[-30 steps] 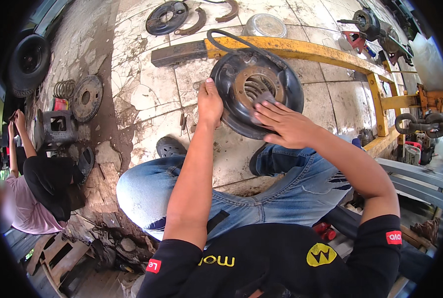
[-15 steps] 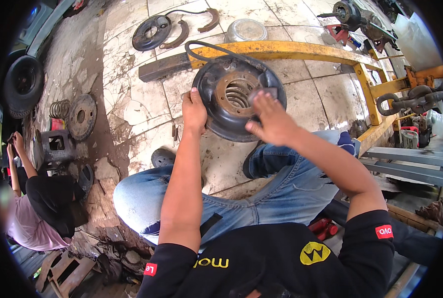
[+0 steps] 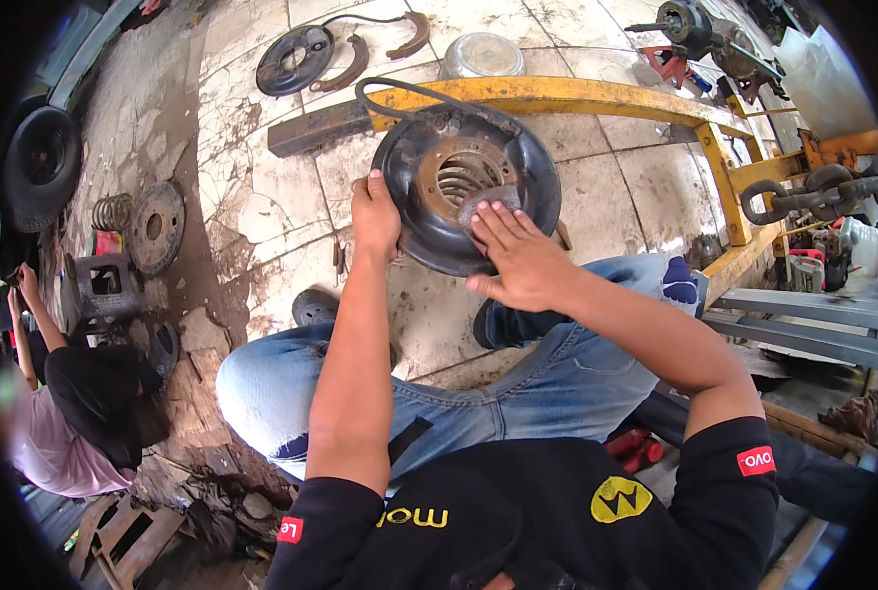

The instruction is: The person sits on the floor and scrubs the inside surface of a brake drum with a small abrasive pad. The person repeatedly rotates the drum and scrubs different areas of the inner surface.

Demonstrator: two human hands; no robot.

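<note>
A round black brake backing plate (image 3: 537,167) with a rusty centre ring and a black cable (image 3: 387,81) leans up in front of me, tilted. A coil spring (image 3: 464,181) shows through its middle hole. On the plate's left rim, my left hand (image 3: 375,218) is closed, thumb on the near face, fingers hidden behind. My right hand (image 3: 525,258) presses a greyish-brown piece of sandpaper (image 3: 488,202) with its fingertips against the plate's lower right face, beside the rusty ring.
Behind the plate runs a yellow metal frame (image 3: 567,91). Beyond it lie another backing plate (image 3: 296,61), curved brake shoes (image 3: 345,67) and a round metal drum (image 3: 483,56). A chain (image 3: 820,190) hangs at right. A person in pink (image 3: 60,442) sits at left near a rusty disc (image 3: 155,228).
My right hand has slid the sandpaper down and left across the plate's face, toward the centre hole's lower edge. My left hand keeps its hold on the rim.
</note>
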